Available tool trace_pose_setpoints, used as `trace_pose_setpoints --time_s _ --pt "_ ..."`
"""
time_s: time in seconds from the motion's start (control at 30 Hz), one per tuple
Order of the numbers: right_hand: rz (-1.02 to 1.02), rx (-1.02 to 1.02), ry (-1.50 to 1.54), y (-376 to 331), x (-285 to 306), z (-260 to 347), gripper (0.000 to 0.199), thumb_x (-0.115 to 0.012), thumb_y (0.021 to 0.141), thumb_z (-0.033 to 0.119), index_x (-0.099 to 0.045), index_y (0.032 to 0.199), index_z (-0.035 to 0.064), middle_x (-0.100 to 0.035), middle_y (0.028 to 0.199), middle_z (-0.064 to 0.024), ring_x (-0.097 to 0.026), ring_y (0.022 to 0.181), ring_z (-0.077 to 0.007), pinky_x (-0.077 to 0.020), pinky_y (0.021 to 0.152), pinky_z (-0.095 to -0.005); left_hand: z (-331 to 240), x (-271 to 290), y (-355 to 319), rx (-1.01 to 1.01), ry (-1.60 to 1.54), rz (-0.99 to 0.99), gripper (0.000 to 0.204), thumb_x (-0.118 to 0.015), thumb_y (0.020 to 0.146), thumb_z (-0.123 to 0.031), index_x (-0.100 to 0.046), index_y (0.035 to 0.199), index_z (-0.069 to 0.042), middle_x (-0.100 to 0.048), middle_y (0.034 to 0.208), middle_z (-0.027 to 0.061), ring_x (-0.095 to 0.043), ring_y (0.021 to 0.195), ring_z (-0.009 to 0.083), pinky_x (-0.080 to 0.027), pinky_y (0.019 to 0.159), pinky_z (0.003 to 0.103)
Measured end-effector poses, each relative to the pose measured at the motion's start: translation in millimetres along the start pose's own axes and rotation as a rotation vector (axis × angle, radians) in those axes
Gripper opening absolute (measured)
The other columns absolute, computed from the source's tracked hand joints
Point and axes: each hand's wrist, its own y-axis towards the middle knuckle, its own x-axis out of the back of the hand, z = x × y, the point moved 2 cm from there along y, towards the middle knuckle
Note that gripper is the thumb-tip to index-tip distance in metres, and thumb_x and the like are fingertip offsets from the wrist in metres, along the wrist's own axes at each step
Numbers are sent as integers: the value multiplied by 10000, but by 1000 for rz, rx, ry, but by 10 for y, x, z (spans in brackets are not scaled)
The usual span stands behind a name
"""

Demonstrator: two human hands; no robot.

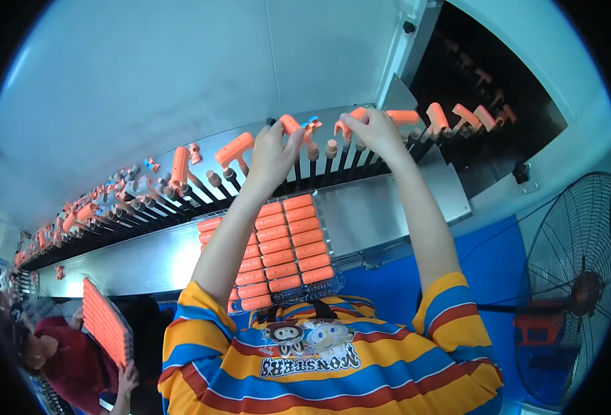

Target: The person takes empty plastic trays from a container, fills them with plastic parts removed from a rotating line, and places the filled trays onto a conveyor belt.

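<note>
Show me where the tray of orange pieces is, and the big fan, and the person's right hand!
tray of orange pieces (322, 221): head view, on its clear right rim.
fan (568, 228): head view, on its wire guard.
right hand (374, 131): head view, on the back of the hand.

Clear rectangular tray (325, 243) of orange pieces lies on the metal ledge.

Metal surface (381, 207) below a rack of pegs
A clear tray (278, 249) of orange plastic caps (288, 257) lies on it.
</note>
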Motion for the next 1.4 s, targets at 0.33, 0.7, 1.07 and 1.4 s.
trace_pose_setpoints --time_s 0.33,0.7,1.07,1.4 --pt "616 209 -387 214 -241 802 221 -621 774 211 -661 770 -6 -653 610 -90 -644 601 -204 -475 474 -378 -58 567 275 82 631 640 189 -655 737 -106 -674 888 6 -665 911 179 -662 827 321 -536 693 415" --pt "476 790 -93 -1484 -680 466 419 -685 748 101 -557 1136 9 -566 978 -143 -555 989 -318 -465 836 -405 36 741 -1838 -270 368 430 394 -573 758 -24 -536 1150 -8 -588 900 119 -588 838 285 -490 738 398" --pt "724 603 -207 -2577 -1280 -349 373 -770 661 220 -580 921 32 -544 902 -90 -541 890 -254 -425 728 -372 234 222 -3028 -145 181 638 457 -671 795 -217 -557 1188 -14 -551 1100 130 -542 1013 290 -461 859 373" --pt "373 -94 157 -2562 -1300 -1006 378 -643 891 211 -498 1159 -12 -548 1045 -136 -546 959 -250 -433 850 -327 338 340 -3204 47 472 593 588 -674 808 -343 -491 1355 -234 -281 1513 153 -314 1367 328 -224 1080 587"
